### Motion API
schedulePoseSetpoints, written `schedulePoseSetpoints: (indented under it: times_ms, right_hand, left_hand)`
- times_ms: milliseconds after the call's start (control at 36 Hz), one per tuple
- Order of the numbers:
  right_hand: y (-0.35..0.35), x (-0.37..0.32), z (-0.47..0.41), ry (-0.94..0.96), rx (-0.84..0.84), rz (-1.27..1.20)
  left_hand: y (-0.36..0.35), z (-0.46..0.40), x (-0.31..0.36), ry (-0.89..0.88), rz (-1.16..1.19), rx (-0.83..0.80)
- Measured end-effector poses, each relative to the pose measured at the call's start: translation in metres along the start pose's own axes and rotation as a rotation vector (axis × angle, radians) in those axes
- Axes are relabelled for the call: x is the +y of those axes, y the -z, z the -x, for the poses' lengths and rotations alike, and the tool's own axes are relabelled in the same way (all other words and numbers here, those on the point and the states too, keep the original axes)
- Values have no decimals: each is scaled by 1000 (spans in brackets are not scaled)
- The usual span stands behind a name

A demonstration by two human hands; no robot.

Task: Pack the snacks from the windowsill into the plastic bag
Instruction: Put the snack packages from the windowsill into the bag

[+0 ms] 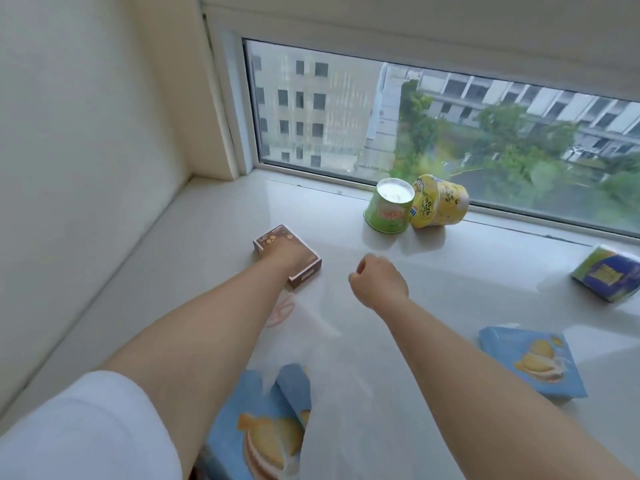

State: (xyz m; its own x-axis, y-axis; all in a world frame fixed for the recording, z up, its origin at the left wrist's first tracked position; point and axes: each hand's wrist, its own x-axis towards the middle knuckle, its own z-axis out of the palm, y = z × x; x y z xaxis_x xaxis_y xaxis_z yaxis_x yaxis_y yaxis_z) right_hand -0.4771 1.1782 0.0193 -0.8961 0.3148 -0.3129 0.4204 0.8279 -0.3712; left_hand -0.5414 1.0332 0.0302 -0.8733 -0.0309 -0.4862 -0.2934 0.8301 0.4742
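The fingers of the left hand (289, 258) are laid over the top of a brown snack box (282, 252) on the windowsill (207, 237); they are blurred and mostly hidden behind the wrist, so whether they are curled round the box or merely pressed flat on it cannot be told. The fingers of the right hand (379, 280) are seen curled together into a loose fist, raised just above the sill to the right of the brown box; a hold on the thin plastic beneath cannot be confirmed. A translucent plastic bag (332, 358) is spread between the two forearms, and inside its near end a blue box (263, 434) printed with a sandwich biscuit is shown through the film. A second blue box (533, 363) with the same picture is lying flat on the sill beside the right forearm. Farther right, at the frame's edge, a green and blue packet (607, 273) is resting. Against the window glass (415, 126), a green cup (389, 211) is standing upside down, its white base uppermost, and a yellow cup (438, 202) is tipped on its side, touching it. A white sleeve (90, 434) is visible on the left upper arm. Buildings and trees are seen outside.
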Motion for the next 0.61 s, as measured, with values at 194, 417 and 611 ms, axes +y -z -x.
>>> schedulePoseSetpoints:
  times_ms: [194, 417, 611]
  right_hand:
    - [-37, 36, -67, -35, -165, 119]
    - [-74, 62, -101, -55, -233, 174]
    - [-91, 78, -119, -58, -246, 192]
  left_hand:
    - [-57, -108, -20, 292, 255, 13]
    - [-95, -142, -1, 508, 234, 124]
    - [-129, -173, 2, 599, 264, 279]
